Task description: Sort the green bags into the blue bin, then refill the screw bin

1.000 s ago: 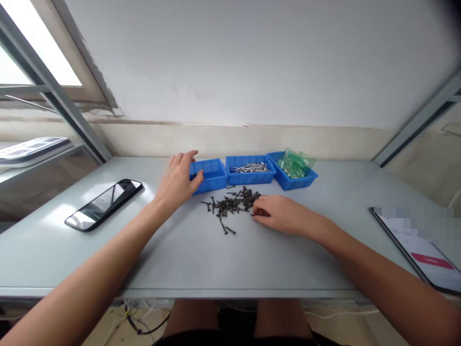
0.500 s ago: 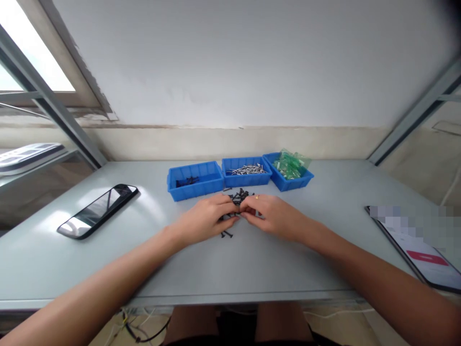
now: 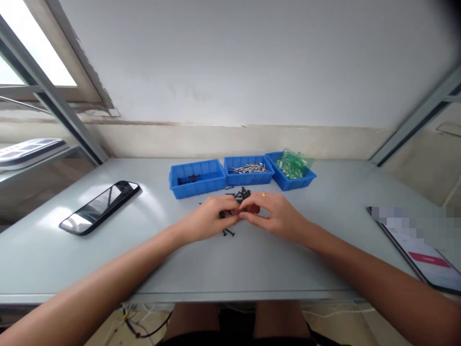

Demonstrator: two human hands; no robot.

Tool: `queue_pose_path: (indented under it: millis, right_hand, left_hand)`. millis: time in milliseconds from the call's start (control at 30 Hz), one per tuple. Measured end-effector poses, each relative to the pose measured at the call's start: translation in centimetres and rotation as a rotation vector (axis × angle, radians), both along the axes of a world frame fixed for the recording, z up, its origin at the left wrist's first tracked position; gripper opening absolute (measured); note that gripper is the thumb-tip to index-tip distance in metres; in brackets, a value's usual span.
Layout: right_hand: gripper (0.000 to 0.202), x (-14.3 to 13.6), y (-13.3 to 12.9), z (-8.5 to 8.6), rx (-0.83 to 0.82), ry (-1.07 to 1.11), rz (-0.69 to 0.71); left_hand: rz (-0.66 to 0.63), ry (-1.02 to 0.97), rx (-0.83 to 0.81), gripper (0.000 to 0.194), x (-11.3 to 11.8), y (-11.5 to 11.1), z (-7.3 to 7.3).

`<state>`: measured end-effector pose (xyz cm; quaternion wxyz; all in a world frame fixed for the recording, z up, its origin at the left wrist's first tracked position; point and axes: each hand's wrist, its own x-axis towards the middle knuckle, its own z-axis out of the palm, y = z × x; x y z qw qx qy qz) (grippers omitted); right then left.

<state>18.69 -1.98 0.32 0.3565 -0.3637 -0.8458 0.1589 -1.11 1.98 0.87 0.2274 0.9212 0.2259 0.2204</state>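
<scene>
Dark screws [image 3: 243,193] lie in a loose pile on the grey table, partly covered by my hands. My left hand [image 3: 207,218] is over the left side of the pile, its fingers curled around some dark screws. From the right, my right hand [image 3: 275,214], with a ring, meets it, thumb and fingertips pinched together; what is between them is too small to make out. Two screws [image 3: 229,232] stick out below my left hand. Behind stand a blue bin with dark screws [image 3: 197,179] and a blue bin with silver screws [image 3: 248,172].
A third blue bin [image 3: 295,183] holds a green plastic bag with small parts. At the left lies a black device with a glossy screen [image 3: 101,206]; at the right, a tablet [image 3: 418,250]. The wall rises behind the table [image 3: 252,269].
My right hand has opened a slightly wider arch between thumb and fingers, while the fingertips of both hands still meet over the pile. The whole view has shifted slightly.
</scene>
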Motion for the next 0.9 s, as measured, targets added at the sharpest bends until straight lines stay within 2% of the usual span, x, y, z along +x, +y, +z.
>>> queue_pose_path:
  millis: [133,233,367,533,700,900]
  right_hand:
    - [0.007,0.44,0.48,-0.02,0.007,-0.072,-0.09]
    - [0.007,0.58,0.81,-0.11,-0.032,-0.142,-0.093]
    - [0.008,0.17,0.83,-0.54,-0.069,-0.263,-0.058]
    - [0.016,-0.02,0.67,-0.72,-0.035,-0.356,-0.018]
    - [0.009,0.61,0.72,-0.17,-0.021,-0.254,-0.064]
    - [0.008,0.22,0.16,0.01,0.071,-0.09,-0.07]
  left_hand:
    - [0.082,-0.032,0.026,0.015,-0.1,0.14,0.17]
    - [0.125,-0.016,0.103,0.012,-0.32,0.27,0.21]
    - [0.082,0.044,0.201,0.016,-0.54,0.26,0.11]
    - [0.032,0.061,0.225,0.017,-0.6,0.21,0.13]
    - [0.042,0.067,0.177,0.017,-0.59,0.37,0.22]
    - [0.027,0.001,-0.025,0.02,-0.16,0.16,0.31]
